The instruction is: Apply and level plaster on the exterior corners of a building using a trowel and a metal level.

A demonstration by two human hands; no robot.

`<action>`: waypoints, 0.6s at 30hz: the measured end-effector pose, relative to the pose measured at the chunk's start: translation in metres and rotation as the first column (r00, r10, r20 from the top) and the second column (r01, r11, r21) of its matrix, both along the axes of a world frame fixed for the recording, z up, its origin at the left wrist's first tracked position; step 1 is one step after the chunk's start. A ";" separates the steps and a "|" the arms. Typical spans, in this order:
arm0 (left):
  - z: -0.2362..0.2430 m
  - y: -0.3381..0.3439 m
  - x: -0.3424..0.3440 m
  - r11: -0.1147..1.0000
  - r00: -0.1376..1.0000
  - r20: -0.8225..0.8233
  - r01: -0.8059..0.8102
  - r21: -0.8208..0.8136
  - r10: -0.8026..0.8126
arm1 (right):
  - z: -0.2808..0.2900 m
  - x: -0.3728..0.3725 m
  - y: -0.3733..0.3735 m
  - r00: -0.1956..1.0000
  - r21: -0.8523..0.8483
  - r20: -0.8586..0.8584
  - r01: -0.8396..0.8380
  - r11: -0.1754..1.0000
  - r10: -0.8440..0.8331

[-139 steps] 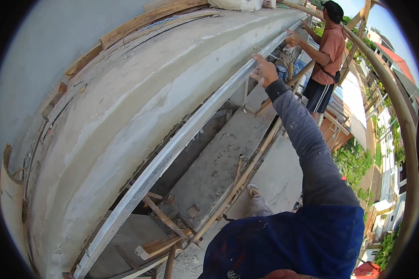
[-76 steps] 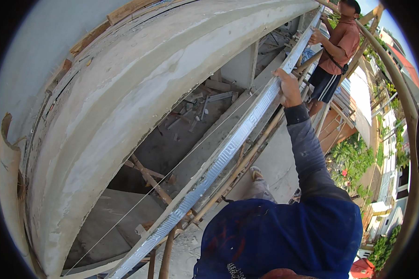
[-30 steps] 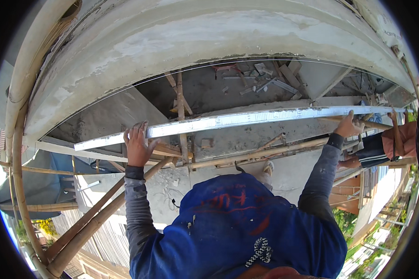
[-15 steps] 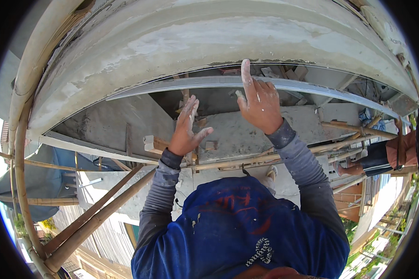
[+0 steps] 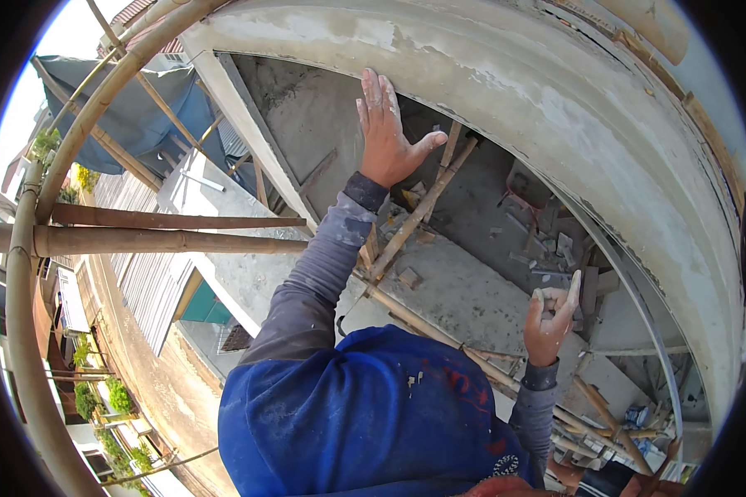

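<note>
Since the preceding frame, the view has swung leftward along the concrete beam (image 5: 506,91); the metal strip (image 5: 656,335) has passed to the right side of view, and the hands stand farther apart. Left hand (image 5: 389,137): fingers extended, thumb spread, nothing held; its fingertips overlap the beam's lower edge, contact cannot be confirmed. Right hand (image 5: 549,323): index finger raised, other fingers partly curled, thumb apart, no object seen in it. It is well clear of the strip.

Location of strip: close beneath the beam's lower edge at its upper visible part, with a gap widening toward its near end, beside a co-worker's arm (image 5: 660,470). Its far end cannot be made out.

Judgement: the step in hand appears to be seating the strip along that edge. The next move calls for support under the strip and closing of the gap, following the edge's curve.
</note>
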State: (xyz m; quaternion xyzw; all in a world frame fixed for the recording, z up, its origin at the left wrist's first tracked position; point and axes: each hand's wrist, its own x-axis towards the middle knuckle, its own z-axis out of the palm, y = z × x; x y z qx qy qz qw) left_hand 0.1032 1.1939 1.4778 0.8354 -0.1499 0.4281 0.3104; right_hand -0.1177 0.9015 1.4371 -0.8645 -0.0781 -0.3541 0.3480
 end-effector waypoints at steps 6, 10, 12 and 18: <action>-0.004 0.038 0.018 0.995 0.994 -0.052 -0.096 -0.023 0.094 | -0.027 -0.016 0.000 0.985 0.086 -0.162 0.069 0.994 -0.055; -0.005 0.076 0.042 0.990 0.991 -0.053 -0.128 -0.061 0.124 | -0.034 -0.022 0.001 0.966 0.165 -0.248 0.112 0.980 -0.068; -0.005 0.092 0.051 0.989 0.993 -0.046 -0.110 -0.094 0.106 | -0.037 -0.024 0.002 0.961 0.174 -0.268 0.110 0.978 -0.060; 0.005 0.135 0.084 0.970 0.981 -0.068 -0.189 -0.154 0.180 | -0.045 -0.024 0.007 0.951 0.181 -0.306 0.092 0.979 -0.032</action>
